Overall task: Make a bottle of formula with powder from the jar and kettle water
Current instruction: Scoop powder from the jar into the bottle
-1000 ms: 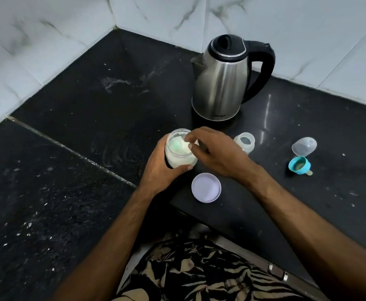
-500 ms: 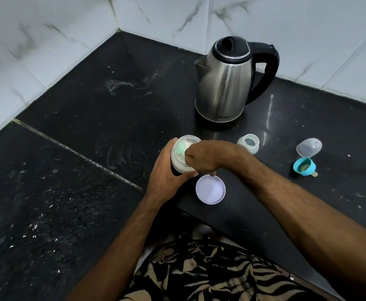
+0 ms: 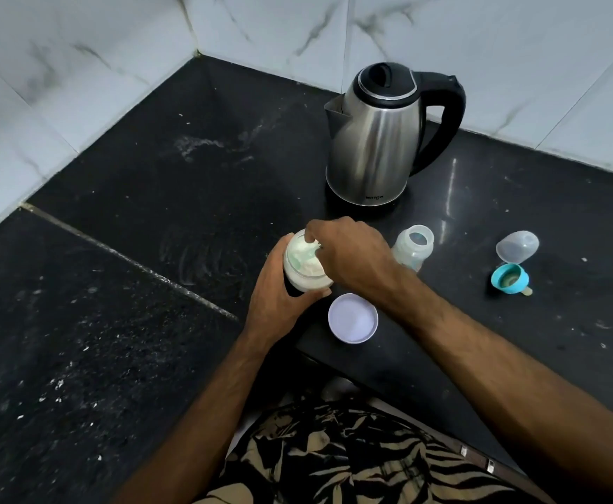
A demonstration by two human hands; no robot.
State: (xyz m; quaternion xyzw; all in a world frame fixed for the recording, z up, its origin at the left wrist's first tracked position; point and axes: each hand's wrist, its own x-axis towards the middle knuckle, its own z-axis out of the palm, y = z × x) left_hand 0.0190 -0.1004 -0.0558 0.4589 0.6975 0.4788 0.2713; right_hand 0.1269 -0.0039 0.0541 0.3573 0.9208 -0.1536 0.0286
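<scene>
The left hand (image 3: pixel 276 303) grasps the clear round powder jar (image 3: pixel 307 265) while the right hand (image 3: pixel 348 254), fingers curled, reaches into its mouth, left of the open clear plastic bottle (image 3: pixel 413 246).

Dim even light, soft shadows, wide-angle edge bending, slight blur

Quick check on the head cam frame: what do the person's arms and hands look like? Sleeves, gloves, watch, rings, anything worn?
Both forearms are bare up to the frame edge, with no sleeves in view. The left hand and right hand wear no gloves, and no watch, band or ring shows on the visible wrists or fingers. The only clothing in view is a black garment with a beige leaf print at the bottom.
</scene>
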